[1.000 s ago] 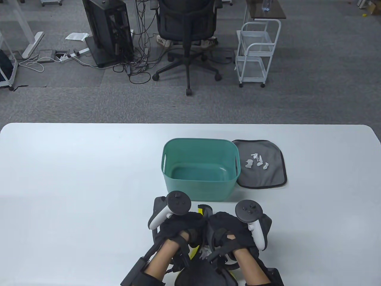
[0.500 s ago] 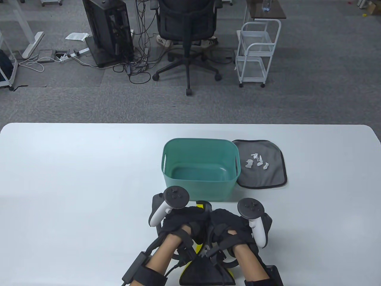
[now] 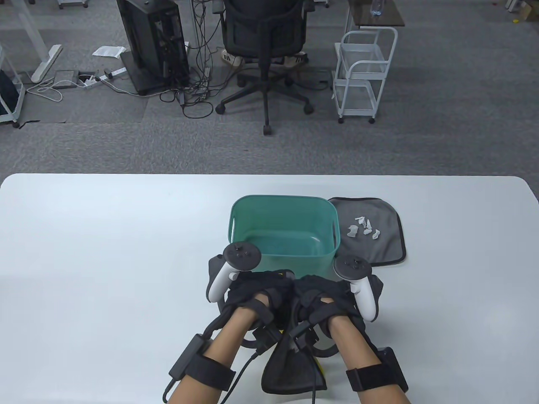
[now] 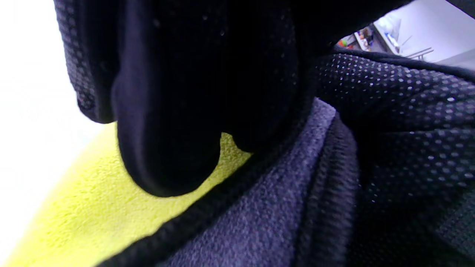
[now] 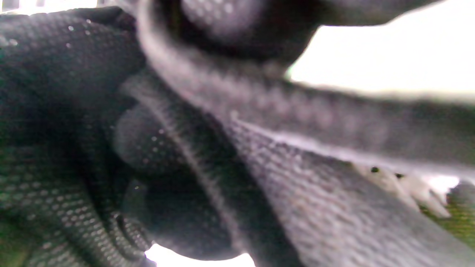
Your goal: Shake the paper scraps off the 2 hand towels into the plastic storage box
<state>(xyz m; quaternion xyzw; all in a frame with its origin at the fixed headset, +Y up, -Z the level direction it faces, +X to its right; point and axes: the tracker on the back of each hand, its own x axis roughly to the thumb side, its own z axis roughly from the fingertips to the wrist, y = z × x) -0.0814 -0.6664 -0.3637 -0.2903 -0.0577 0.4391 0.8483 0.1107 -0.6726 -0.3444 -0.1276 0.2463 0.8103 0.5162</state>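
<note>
A teal plastic storage box point(image 3: 294, 266) stands mid-table, with nothing visible inside. Flat on the table at its right lies a grey hand towel point(image 3: 388, 248) carrying several white paper scraps point(image 3: 364, 227). My left hand point(image 3: 263, 293) and right hand point(image 3: 322, 295) sit side by side just in front of the box, both gripping the gathered edge of a second towel point(image 3: 293, 372), dark grey outside and yellow inside, which sags toward me as a pouch. The left wrist view shows a gloved finger point(image 4: 167, 148) pressed on the yellow face point(image 4: 111, 215). White scraps point(image 5: 408, 189) lie in the fold.
The white table's point(image 3: 105, 252) near edge is under my forearms. Beyond its far edge are an office chair point(image 3: 265, 46), a white wire cart point(image 3: 364, 71) and a computer tower with cables on the floor.
Both hands have moved forward and up toward the box's near wall, bringing the gathered yellow and grey towel with them. The box and the grey towel have not moved.
</note>
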